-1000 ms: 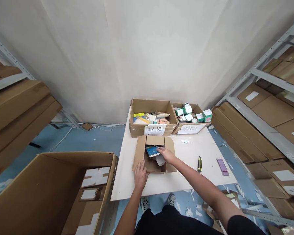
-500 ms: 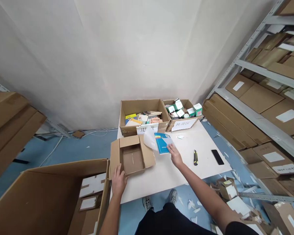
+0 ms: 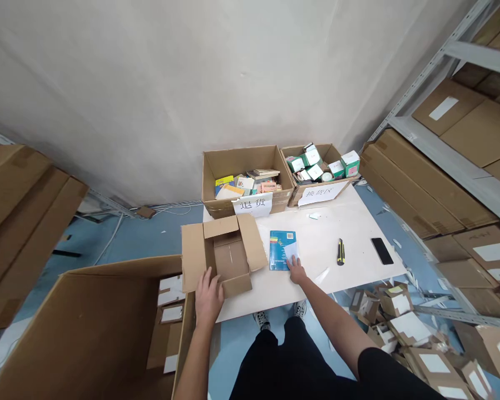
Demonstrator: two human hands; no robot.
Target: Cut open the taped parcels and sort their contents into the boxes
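A small open cardboard box [image 3: 229, 255] with its flaps spread stands on the white table. My left hand [image 3: 209, 294] grips its near left edge, the fingers bent over the wall. To its right, a blue book [image 3: 277, 250] lies flat with a barcode at its upper right. On the book's lower right part rests a white slip of paper [image 3: 290, 251]. The fingertips of my right hand [image 3: 296, 270] are closed on the slip's lower end, touching the book's corner.
At the back stand a carton of books [image 3: 216, 208] and a carton of green-white boxes [image 3: 345, 176], both with paper signs. A utility knife [image 3: 340, 252] and a phone [image 3: 382, 251] lie on the right. A large carton [image 3: 108, 311] stands left; shelving [image 3: 454, 178] borders the right.
The blue book has gone from tilted in my right hand to flat on the table. The translucent wrapping beside it has gone from there; a whitish scrap now shows at the front edge.
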